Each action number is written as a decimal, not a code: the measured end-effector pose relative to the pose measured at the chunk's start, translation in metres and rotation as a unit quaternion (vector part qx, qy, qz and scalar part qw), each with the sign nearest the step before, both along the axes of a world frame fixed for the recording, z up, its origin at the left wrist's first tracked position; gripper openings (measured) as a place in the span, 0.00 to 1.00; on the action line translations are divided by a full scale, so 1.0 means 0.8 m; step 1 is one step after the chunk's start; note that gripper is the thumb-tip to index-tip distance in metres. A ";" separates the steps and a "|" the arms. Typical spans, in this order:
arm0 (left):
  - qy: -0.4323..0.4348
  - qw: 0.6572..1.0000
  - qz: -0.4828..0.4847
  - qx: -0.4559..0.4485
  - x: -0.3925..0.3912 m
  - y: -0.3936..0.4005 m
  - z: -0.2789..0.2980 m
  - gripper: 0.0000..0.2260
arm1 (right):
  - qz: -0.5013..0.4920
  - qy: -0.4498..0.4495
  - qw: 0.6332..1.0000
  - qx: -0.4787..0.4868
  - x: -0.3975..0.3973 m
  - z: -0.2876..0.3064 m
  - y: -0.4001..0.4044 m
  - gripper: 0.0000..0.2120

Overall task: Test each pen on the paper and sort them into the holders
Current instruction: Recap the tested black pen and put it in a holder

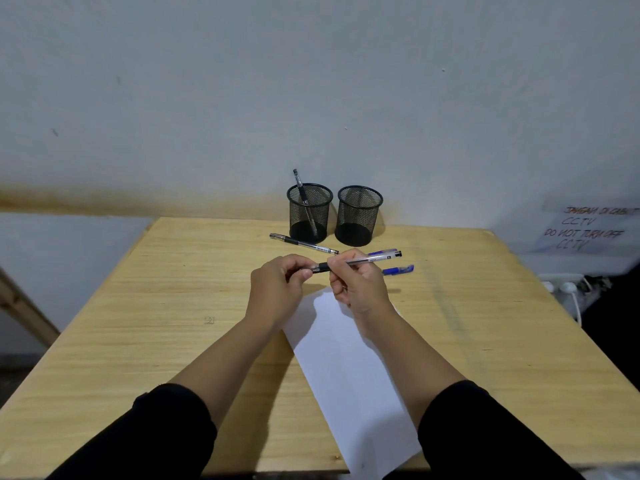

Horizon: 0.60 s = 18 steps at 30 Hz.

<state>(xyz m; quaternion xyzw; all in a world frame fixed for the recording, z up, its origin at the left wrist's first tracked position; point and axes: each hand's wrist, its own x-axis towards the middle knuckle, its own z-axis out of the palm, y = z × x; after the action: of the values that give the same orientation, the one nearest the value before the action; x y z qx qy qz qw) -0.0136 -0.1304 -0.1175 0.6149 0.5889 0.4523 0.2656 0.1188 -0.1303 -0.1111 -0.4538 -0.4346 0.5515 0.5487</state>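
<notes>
Both hands hold one pen over the paper, mid-desk.
Left hand (277, 289) pinches the black cap end; right hand (356, 282) grips the clear pen (367, 260) barrel above the paper (346, 368). A wall notice (585, 230) reads "DO NOT TURN OFF CCTV".

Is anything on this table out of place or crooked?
Only the paper: it lies askew, and its near corner hangs over the table edge. Three pens lie loose, waiting for sorting; nothing looks spilled or damaged.
</notes>
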 end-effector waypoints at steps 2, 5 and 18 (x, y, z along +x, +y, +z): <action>0.016 1.000 -0.018 -0.002 -0.002 -0.002 0.002 0.07 | -0.001 0.004 1.000 -0.002 0.001 -0.002 -0.003 0.10; 0.039 0.998 -0.042 -0.008 -0.011 -0.001 0.005 0.07 | 0.012 -0.001 1.000 -0.003 0.004 0.001 -0.007 0.07; -0.094 0.994 -0.060 0.017 -0.044 0.019 0.045 0.14 | 0.092 -0.184 0.979 0.003 0.032 0.028 -0.009 0.04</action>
<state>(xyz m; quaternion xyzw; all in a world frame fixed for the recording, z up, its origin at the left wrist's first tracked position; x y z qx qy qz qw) -0.0488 -0.1149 -0.0815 0.6082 0.5157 0.5013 0.3358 0.1447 -0.1377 -0.0888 -0.5039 -0.5695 0.5053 0.4080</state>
